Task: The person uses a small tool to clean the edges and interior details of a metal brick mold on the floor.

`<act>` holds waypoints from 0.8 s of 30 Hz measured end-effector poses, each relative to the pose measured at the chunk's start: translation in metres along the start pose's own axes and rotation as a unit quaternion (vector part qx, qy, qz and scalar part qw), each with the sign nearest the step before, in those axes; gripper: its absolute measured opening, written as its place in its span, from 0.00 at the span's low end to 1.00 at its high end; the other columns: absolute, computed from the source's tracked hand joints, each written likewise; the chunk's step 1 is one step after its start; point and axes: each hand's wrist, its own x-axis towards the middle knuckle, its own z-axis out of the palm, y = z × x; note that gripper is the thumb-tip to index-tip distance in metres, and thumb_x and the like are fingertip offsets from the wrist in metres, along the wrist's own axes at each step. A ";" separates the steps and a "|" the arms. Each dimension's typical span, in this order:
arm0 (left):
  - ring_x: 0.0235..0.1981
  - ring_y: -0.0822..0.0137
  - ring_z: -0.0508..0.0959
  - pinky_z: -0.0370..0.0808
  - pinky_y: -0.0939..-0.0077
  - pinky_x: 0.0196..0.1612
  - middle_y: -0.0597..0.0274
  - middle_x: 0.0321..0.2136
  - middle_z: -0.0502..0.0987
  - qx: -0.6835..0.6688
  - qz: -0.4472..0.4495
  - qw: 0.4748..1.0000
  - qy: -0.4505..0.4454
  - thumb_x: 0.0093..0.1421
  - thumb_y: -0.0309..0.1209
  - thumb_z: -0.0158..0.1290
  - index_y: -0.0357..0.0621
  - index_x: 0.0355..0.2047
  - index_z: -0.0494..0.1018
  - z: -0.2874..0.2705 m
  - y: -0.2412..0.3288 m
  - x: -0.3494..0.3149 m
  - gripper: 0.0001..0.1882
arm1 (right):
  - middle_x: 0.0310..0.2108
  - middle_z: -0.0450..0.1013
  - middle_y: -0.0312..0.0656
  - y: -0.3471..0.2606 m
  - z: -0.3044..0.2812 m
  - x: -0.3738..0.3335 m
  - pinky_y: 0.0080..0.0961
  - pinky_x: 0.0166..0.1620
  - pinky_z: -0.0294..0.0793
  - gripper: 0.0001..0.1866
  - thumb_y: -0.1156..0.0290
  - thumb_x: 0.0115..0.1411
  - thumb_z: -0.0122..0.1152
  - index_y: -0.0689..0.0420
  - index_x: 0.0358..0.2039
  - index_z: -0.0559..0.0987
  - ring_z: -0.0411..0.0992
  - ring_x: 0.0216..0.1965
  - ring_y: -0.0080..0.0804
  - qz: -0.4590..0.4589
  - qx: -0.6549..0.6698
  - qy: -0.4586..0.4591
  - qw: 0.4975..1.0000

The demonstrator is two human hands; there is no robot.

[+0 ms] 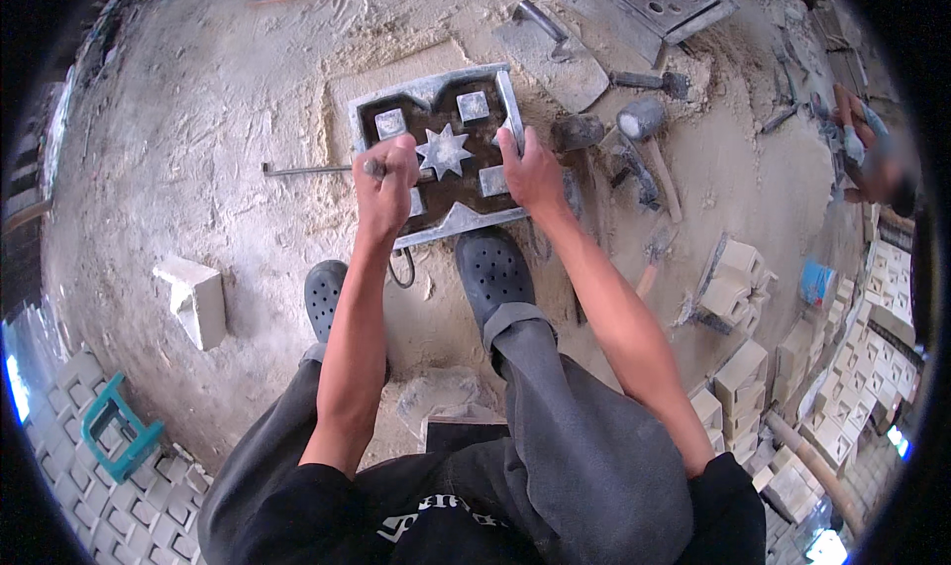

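Note:
A shallow metal mould [466, 230] rests on the sandy floor in front of my feet. Inside it stand an eight-pointed star core [444, 153] and several square cores [473, 105], with dark material around them. My left hand [386, 184], in a fist over the mould's left side, grips a thin metal rod [307, 171]. The rod reaches out leftward past the mould and ends in a small bend. At the right side, my right hand [537, 177] is closed around the mould's edge, thumb up against a pale metal bar [511, 109]; its fingertips are hidden.
Right of the mould lie a trowel [570, 75], a hammer [649, 82] and a mallet [644, 117]. Another metal mould [674, 0] is beyond. Cast blocks [738, 283] stand at right; a person [877, 169] is farther off. At left are a pale block [196, 303] and a teal stool [119, 426].

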 end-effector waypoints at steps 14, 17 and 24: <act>0.11 0.80 0.53 0.47 0.79 0.13 0.72 0.08 0.56 -0.146 0.145 0.973 0.100 0.66 0.30 0.43 0.45 0.10 0.54 0.028 0.062 -0.008 0.26 | 0.33 0.74 0.62 0.004 -0.008 -0.007 0.51 0.40 0.71 0.30 0.42 0.62 0.44 0.62 0.36 0.71 0.73 0.38 0.62 0.064 -0.018 -0.055 0.996; 0.11 0.79 0.54 0.47 0.78 0.14 0.71 0.08 0.56 -0.085 0.179 0.980 0.015 0.66 0.32 0.44 0.45 0.10 0.54 0.028 0.042 -0.023 0.26 | 0.32 0.74 0.61 0.007 -0.008 -0.009 0.51 0.40 0.71 0.30 0.42 0.62 0.44 0.62 0.35 0.72 0.73 0.36 0.61 0.049 -0.026 -0.033 0.998; 0.11 0.77 0.57 0.48 0.76 0.15 0.69 0.08 0.58 0.054 0.107 0.992 -0.039 0.60 0.34 0.47 0.39 0.09 0.57 0.021 0.025 -0.023 0.24 | 0.32 0.74 0.61 0.005 -0.006 -0.005 0.50 0.39 0.70 0.28 0.44 0.63 0.44 0.62 0.35 0.71 0.72 0.37 0.62 0.042 0.001 -0.026 0.999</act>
